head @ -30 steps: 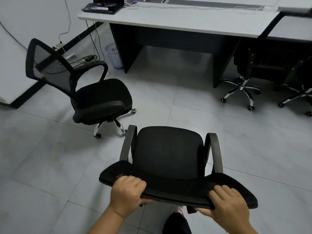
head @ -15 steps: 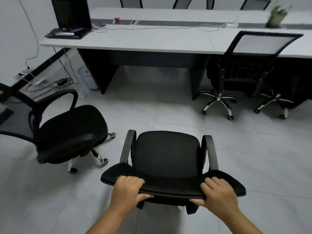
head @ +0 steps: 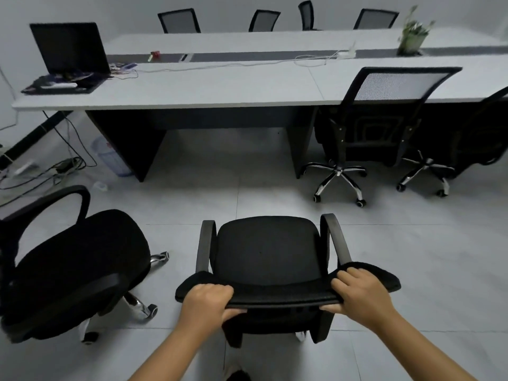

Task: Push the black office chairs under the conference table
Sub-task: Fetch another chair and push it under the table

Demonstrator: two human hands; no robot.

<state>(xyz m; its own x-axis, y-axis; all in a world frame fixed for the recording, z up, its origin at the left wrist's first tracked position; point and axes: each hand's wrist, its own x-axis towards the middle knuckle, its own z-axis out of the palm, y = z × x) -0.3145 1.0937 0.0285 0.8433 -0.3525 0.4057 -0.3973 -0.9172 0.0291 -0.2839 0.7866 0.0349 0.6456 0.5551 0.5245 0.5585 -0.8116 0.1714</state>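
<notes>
A black office chair [head: 268,250] stands right in front of me, its seat facing the long white conference table [head: 209,86]. My left hand [head: 206,305] grips the left end of its backrest top; my right hand [head: 361,294] grips the right end. A second black chair [head: 74,268] stands loose on the floor at my left, turned sideways. A mesh-backed chair [head: 395,86] is tucked against the table at the right, with another dark chair [head: 483,133] beside it at the frame edge.
The table has an open gap [head: 225,149] between two dark legs straight ahead. A laptop [head: 68,53] sits on its left end and a plant [head: 413,31] at the right. Cables [head: 55,169] and a bin [head: 110,156] lie on the floor at the left. Several chairs [head: 180,20] line the far side.
The view has lifted and the table has come nearer. The held chair has rolled forward toward the gap. The loose chair has slipped further left in view.
</notes>
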